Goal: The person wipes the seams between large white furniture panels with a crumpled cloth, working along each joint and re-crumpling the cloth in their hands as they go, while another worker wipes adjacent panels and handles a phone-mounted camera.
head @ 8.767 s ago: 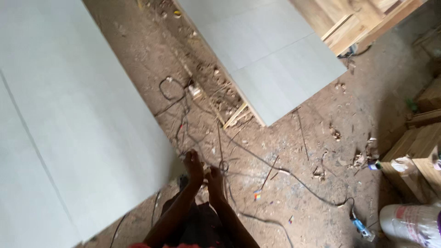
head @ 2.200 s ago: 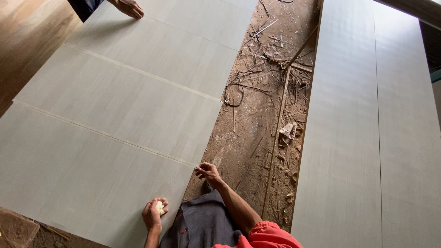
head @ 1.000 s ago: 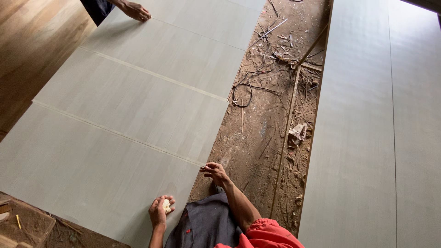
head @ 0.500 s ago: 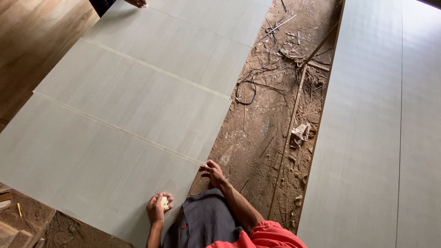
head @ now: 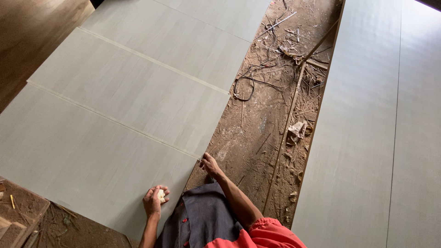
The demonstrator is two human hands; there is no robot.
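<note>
- The left hand [head: 154, 202], low and left of centre in the frame, is curled tight round a small pale lump [head: 161, 196] and rests on the near end of the grey panel [head: 124, 110]; what the lump is cannot be made out.
- The right hand [head: 210, 164] sits at the panel's near right corner, fingers pinched narrow on its edge, holding nothing loose.
- The panel fills the left and centre of the frame, lying flat, with thin seams crossing it.
- It looks broad, thin and stiff, likely to flex and awkward for one person; its edges and corners seem the natural holds, and the corners may chip.
- To the right runs a dirt strip [head: 271, 119] littered with a cable [head: 243, 87] and wood scraps, then a second panel [head: 367, 128].
</note>
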